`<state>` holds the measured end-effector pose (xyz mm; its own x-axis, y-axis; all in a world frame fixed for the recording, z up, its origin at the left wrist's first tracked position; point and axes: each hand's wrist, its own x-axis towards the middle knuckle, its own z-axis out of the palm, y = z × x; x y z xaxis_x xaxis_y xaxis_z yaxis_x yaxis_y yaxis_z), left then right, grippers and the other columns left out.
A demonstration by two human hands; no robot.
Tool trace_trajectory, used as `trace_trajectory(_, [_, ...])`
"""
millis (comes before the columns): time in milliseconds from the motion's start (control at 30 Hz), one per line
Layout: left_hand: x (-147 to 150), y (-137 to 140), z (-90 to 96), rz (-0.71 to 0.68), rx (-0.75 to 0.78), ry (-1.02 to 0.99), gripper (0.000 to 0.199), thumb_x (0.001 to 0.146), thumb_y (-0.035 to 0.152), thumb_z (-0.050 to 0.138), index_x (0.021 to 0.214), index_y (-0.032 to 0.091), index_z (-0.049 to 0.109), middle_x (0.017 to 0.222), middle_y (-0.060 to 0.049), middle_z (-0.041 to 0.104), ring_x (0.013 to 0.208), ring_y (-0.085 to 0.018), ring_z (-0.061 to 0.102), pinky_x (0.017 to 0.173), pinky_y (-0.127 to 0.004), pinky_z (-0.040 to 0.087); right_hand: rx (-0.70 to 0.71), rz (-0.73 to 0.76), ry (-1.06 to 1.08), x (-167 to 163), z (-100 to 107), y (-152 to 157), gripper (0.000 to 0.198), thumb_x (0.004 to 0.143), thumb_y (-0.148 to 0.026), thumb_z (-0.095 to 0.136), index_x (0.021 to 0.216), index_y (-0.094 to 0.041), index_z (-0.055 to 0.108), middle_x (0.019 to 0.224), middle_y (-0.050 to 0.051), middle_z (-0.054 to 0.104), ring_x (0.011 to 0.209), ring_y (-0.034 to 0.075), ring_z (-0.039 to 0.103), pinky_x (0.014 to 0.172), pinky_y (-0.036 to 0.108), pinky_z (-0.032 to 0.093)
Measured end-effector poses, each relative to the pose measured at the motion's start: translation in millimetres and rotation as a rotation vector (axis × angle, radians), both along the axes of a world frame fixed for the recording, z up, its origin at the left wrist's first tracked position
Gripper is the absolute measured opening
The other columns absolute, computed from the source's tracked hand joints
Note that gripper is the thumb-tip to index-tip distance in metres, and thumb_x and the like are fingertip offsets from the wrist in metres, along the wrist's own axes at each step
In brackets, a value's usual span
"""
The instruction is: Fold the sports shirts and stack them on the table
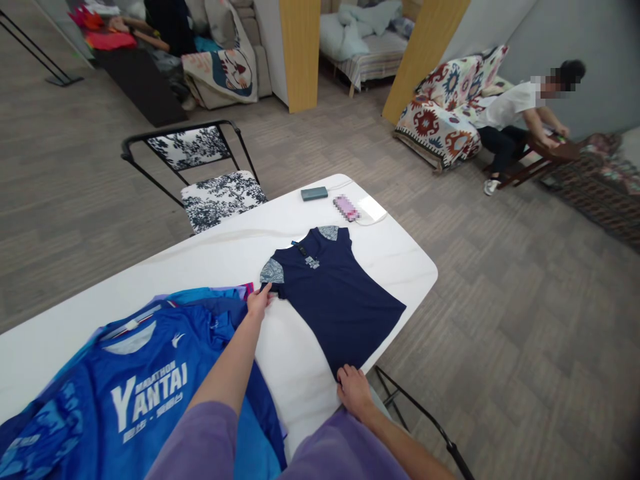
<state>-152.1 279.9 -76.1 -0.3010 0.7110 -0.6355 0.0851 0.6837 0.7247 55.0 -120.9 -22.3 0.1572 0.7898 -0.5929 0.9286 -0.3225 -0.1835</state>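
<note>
One navy shirt [335, 293] is best smoothed evenly: its sleeve [273, 271] pinched by left fingers [267, 291], its hem [379, 338] touched by right fingers [347, 369], grip unclear.

Navy T-shirt [343, 297] with patterned shoulders, flat on white table [413, 267].
</note>
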Motion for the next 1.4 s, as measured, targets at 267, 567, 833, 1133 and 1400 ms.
trace_trajectory(267, [26,13,2.5,0.035,0.126,-0.141,0.039,0.082,0.049,0.085,0.098,0.021,0.064,0.078,-0.001,0.070,0.067,-0.016,0.070,0.064,-0.028,0.060,0.168,-0.086,0.242,29,28,-6,0.019,0.094,-0.015,0.057,0.106,-0.029,0.064,0.108,0.003,0.074,0.104,0.028,0.071,0.099,0.041,0.050])
trace_trajectory(567, [153,102,34.8,-0.258,0.292,-0.142,0.035,0.094,0.046,0.077,0.113,0.019,0.064,0.098,-0.008,0.079,0.087,-0.020,0.080,0.084,-0.037,0.066,0.306,-0.253,0.632,155,75,-10,0.034,0.111,-0.033,0.044,0.124,-0.043,0.073,0.122,0.005,0.071,0.116,0.026,0.073,0.106,0.042,0.060])
trace_trajectory(833, [249,68,47.2,-0.525,0.420,0.113,0.029,0.093,0.039,0.077,0.116,0.022,0.074,0.130,-0.014,0.077,0.129,-0.031,0.071,0.126,-0.052,0.049,0.256,-0.414,0.441,301,30,-14,0.029,0.094,-0.037,0.058,0.114,-0.040,0.079,0.125,0.006,0.068,0.107,0.029,0.077,0.101,0.045,0.063])
trace_trajectory(1133, [243,-172,94.9,-0.660,0.340,0.277,0.028,0.091,0.036,0.070,0.117,0.028,0.074,0.124,-0.011,0.074,0.123,-0.034,0.072,0.118,-0.058,0.055,0.135,-0.381,0.449,406,35,2,0.025,0.090,-0.043,0.058,0.101,-0.029,0.076,0.100,0.005,0.072,0.082,0.026,0.072,0.088,0.045,0.061])
trace_trajectory(1400, [297,-82,76.6,-0.709,0.307,0.322,0.021,0.101,0.037,0.065,0.119,0.027,0.071,0.110,-0.008,0.075,0.094,-0.024,0.073,0.095,-0.042,0.061,0.358,-0.488,0.266,422,9,78,0.050,0.101,-0.054,0.058,0.136,-0.019,0.064,0.130,0.017,0.065,0.094,0.028,0.068,0.097,0.046,0.058])
